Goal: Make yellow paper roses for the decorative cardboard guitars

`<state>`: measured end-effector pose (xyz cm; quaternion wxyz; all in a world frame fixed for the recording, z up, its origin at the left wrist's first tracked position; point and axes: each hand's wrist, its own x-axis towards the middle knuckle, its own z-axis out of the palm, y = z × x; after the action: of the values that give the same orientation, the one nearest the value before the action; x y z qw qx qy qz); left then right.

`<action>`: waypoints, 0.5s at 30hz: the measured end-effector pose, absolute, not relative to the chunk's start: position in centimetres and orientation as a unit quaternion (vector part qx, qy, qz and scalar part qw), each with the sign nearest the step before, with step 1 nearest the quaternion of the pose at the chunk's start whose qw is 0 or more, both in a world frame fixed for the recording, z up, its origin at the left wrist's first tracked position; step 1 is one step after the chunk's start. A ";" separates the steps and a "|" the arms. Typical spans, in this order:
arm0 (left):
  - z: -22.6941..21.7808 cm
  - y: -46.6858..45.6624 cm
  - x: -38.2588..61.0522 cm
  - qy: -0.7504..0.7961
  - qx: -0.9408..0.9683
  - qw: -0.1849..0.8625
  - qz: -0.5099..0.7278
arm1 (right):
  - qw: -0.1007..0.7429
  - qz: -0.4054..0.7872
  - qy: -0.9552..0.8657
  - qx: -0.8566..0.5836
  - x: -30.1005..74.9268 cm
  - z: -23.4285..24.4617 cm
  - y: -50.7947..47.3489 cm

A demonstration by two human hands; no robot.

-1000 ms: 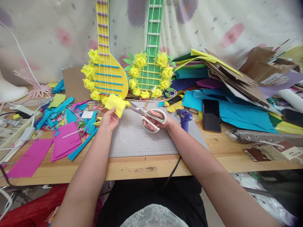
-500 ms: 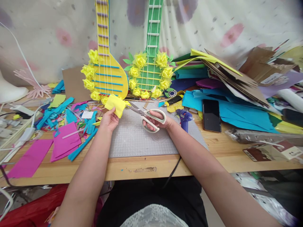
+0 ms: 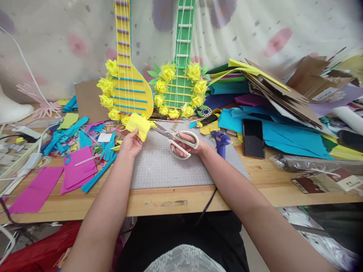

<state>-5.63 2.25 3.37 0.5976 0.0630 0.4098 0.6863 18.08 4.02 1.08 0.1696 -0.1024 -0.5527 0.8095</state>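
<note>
My left hand pinches a folded piece of yellow crepe paper above the grey cutting mat. My right hand grips white-handled scissors, fingers through the loops, blades pointing left and touching the paper's right edge. Behind them lean a yellow paper guitar and a green paper guitar, both ringed with yellow paper flowers.
Magenta sheets and blue strips litter the left of the wooden table. A blue glue gun, a black phone and stacked coloured paper and cardboard lie at the right. Cables and a power strip sit far left.
</note>
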 end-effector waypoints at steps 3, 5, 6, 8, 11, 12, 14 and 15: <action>3.4 2.2 -5.6 0.408 0.068 0.598 0.687 | 0.168 0.811 -0.552 -0.100 18.1 1.2 3.9; 3.4 2.2 -5.5 0.407 0.071 0.598 0.687 | 0.166 0.813 -0.550 -0.099 18.1 1.3 3.9; 3.4 2.2 -5.5 0.406 0.074 0.598 0.687 | 0.167 0.813 -0.549 -0.099 18.1 1.4 3.8; 3.4 2.2 -5.5 0.406 0.083 0.597 0.687 | 0.167 0.813 -0.549 -0.099 18.1 1.4 3.8; 3.3 2.2 -5.4 0.409 0.103 0.590 0.688 | 0.165 0.812 -0.551 -0.100 18.1 1.2 3.9; 3.3 2.2 -5.4 0.411 0.113 0.586 0.689 | 0.163 0.812 -0.551 -0.101 18.1 1.2 3.9; 3.2 2.2 -5.2 0.414 0.138 0.579 0.689 | 0.158 0.813 -0.552 -0.101 18.0 1.0 3.9; 3.1 2.1 -5.1 0.415 0.151 0.578 0.687 | 0.157 0.812 -0.554 -0.099 17.9 1.0 3.9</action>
<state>-5.13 2.14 3.06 0.5777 0.1514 0.4146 0.6866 17.86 3.87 0.97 0.1569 -0.0990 -0.5535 0.8119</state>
